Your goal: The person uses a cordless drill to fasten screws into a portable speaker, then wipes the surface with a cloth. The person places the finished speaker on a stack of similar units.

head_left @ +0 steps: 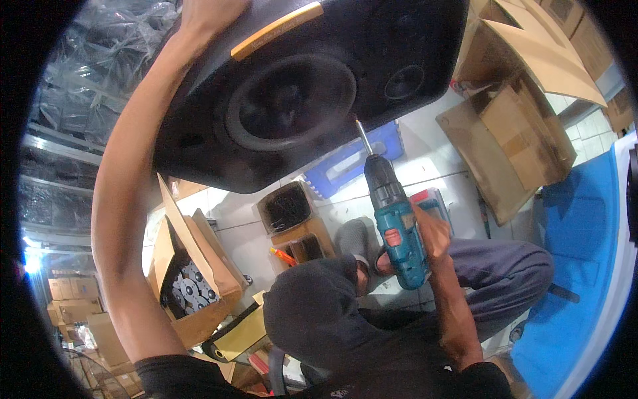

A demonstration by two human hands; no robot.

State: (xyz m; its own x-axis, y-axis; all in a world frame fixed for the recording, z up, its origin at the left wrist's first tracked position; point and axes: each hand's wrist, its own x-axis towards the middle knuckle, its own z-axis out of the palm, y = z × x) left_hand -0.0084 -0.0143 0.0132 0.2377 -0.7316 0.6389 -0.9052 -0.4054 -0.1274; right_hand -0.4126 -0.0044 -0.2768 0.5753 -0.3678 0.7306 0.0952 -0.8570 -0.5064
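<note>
In my right hand (433, 234) is a teal and black cordless drill (399, 229), fingers wrapped round its grip. Its long bit (363, 137) points up and away from me, with the tip at the rim of the large round woofer (292, 100). The woofer is set in a black speaker cabinet (199, 149), tilted across the top of the view. A smaller round driver (404, 83) and a yellow-orange strip (276, 32) show on the same face. My left hand (209, 13) is at the cabinet's far left edge, its fingers cut off by the picture's top.
Below the speaker lies a blue plastic piece (345, 163) on the tiled floor (435, 149). Open cardboard boxes stand right (508, 136) and left (219, 256); the left one holds several round metal parts (193, 287). A blue surface (571, 266) borders the right, plastic-wrapped stacks (93, 86) the left.
</note>
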